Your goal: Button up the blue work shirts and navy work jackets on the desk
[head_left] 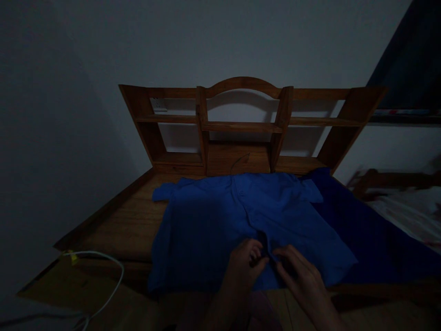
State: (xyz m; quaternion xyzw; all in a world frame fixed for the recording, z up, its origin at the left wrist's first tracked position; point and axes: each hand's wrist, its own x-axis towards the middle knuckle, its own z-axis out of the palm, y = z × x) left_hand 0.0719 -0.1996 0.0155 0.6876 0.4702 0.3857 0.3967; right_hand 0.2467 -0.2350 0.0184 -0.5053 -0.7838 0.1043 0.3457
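Note:
A blue short-sleeved shirt [206, 220] lies spread over the desk, its collar end toward the shelf and its lower edge toward me. Down its middle runs the front opening, with a small button or mark near the top. My left hand [244, 262] has its fingers curled in at the left side of this opening, low on the shirt. Opposite it, my right hand [299, 271] pinches the raised front edge of the shirt between thumb and fingers. The picture is dark, and the exact spot between the fingertips is hard to see.
Behind the shirt stands a wooden shelf unit [241, 126] on the wooden desk [127, 225]. Darker blue cloth [372, 239] lies under and right of the shirt. A white cable [117, 266] loops at the lower left. White bedding-like material [413, 209] shows at far right.

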